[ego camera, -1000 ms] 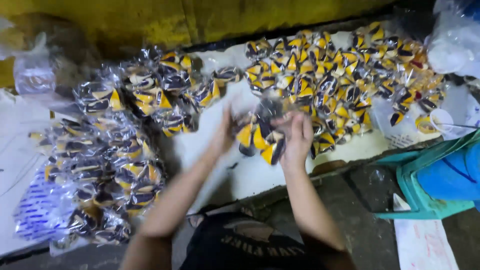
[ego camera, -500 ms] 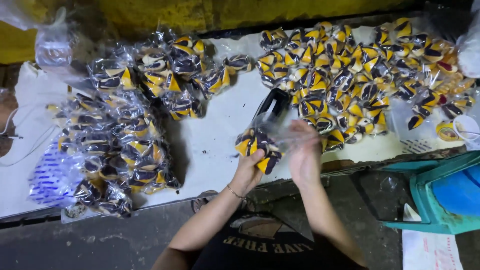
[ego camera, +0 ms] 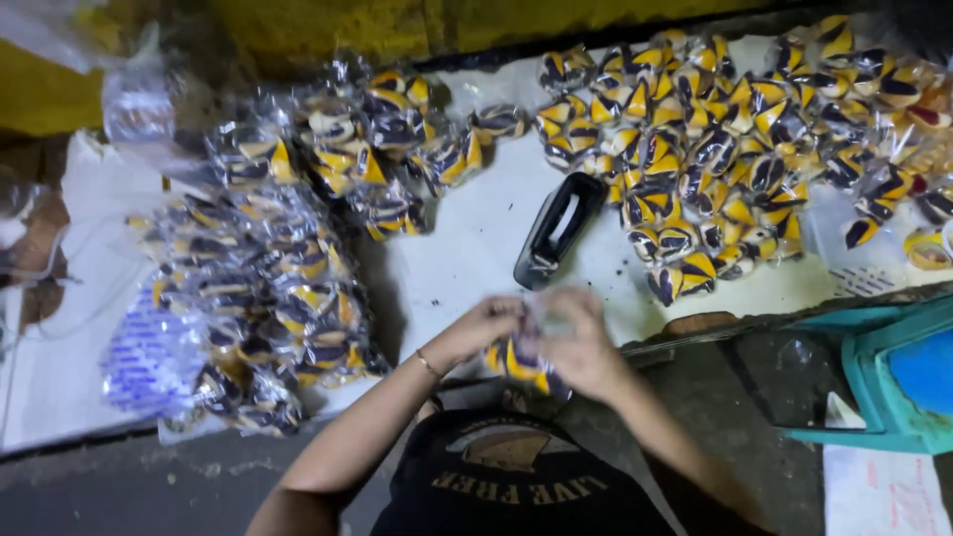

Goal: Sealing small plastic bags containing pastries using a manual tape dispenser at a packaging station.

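My left hand (ego camera: 484,323) and my right hand (ego camera: 579,347) meet close to my chest, both gripping a clear plastic bag (ego camera: 521,359) that holds several small yellow and black wrapped items. The bag hangs just past the near edge of the white work surface (ego camera: 467,258). A black stapler (ego camera: 558,229) lies on that surface just beyond my hands. Loose yellow and black items (ego camera: 735,149) are heaped at the right. Filled clear bags (ego camera: 268,288) are piled at the left.
A teal plastic stool (ego camera: 884,382) stands at the lower right, with white paper (ego camera: 879,491) on the floor beside it. A yellow wall (ego camera: 318,25) runs along the back. Empty clear bags (ego camera: 134,104) lie at the far left corner.
Both hands have drawn the bag from over the work surface back toward my body. The stapler, hidden behind my hands before, now lies in plain sight on the surface.
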